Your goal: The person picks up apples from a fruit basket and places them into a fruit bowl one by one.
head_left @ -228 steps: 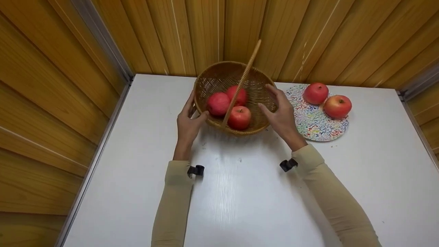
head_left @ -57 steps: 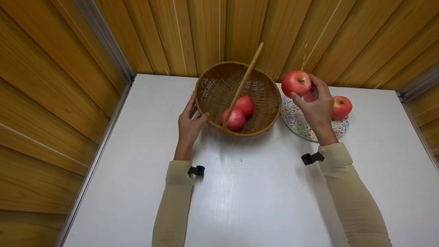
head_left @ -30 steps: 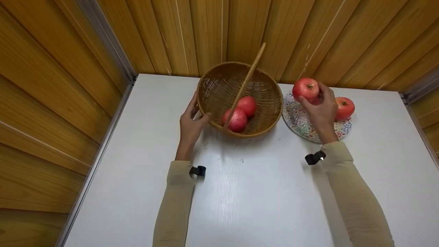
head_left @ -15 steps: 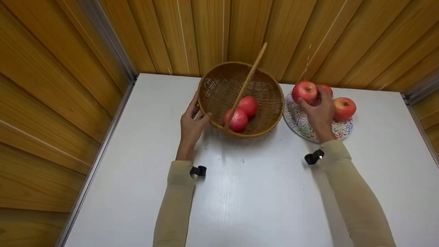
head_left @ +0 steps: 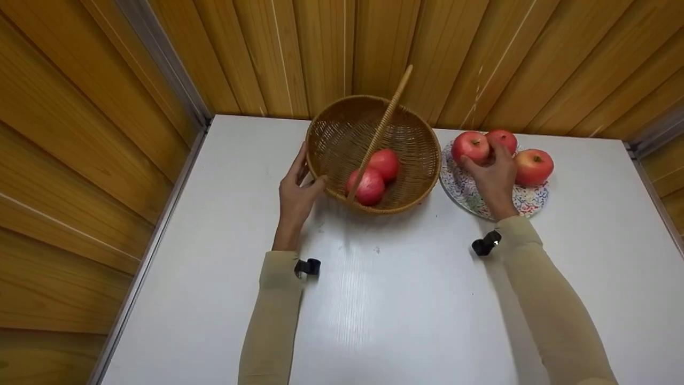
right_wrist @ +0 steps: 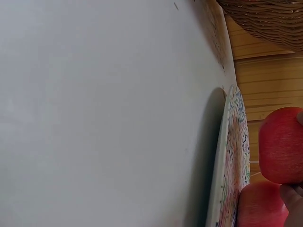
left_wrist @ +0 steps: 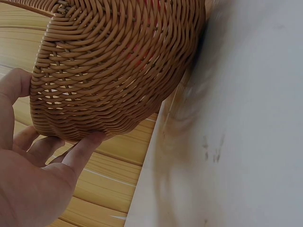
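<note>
My left hand [head_left: 299,195] grips the left side of a round wicker basket [head_left: 422,144], thumb at the rim and fingers around the outer wall. In the left wrist view, the woven wall [left_wrist: 109,71] sits between thumb and fingers. Two red apples [head_left: 367,187] lie in the basket, partly behind its slanting handle [head_left: 385,120]. My right hand [head_left: 494,176] holds a red apple [head_left: 470,147] between thumb and fingers, close over a speckled round plate [head_left: 465,195]. Two more apples rest on that plate: a red one [head_left: 505,140] behind the fingers and a yellowish-red one [head_left: 534,167] at right.
The white table [head_left: 347,299] carries the basket and plate near its back edge. Wood-panelled walls [head_left: 256,59] rise behind it and on the left. A small black wrist device [head_left: 308,267] sits at the left cuff and another [head_left: 486,244] at the right.
Three apples were in the basket in the oldest frame; two are there now. My right hand has carried one to the plate and lowered it. My left hand stays on the basket.
</note>
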The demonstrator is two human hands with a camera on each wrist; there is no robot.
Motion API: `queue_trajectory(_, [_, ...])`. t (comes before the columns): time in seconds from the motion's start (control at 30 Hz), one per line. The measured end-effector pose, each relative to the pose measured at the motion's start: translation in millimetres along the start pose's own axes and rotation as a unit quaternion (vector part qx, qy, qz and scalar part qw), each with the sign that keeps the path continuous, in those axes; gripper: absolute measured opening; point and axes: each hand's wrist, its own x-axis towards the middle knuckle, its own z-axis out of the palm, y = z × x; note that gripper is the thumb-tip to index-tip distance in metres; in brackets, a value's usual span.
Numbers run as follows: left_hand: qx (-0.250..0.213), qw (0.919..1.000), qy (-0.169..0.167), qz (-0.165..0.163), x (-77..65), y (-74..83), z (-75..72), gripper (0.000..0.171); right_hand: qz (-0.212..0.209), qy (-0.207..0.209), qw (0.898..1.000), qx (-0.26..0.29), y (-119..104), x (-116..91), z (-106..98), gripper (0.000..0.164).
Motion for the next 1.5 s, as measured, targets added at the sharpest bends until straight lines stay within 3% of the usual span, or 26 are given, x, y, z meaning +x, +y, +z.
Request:
queue_trajectory(0.63, [0.003, 1.0000, -0.005, 0.006, -3.1, 0.5, -11.8, 0.079, 0.006, -0.020, 1.000, -0.017, 2, -5, 12, 0.072])
queue_trajectory(0.97, [0.010, 0.9999, -0.006, -0.007, -2.2, 1.3, -10.5, 0.081, 0.007, -0.022, 1.000, -0.020, 6, -5, 14, 0.072])
queue_trajectory(1.5, [0.005, 1.0000, -0.006, -0.002, -2.8, 1.4, -10.4, 0.080, 0.023, -0.022, 0.999, -0.016, 7, -8, 15, 0.076])
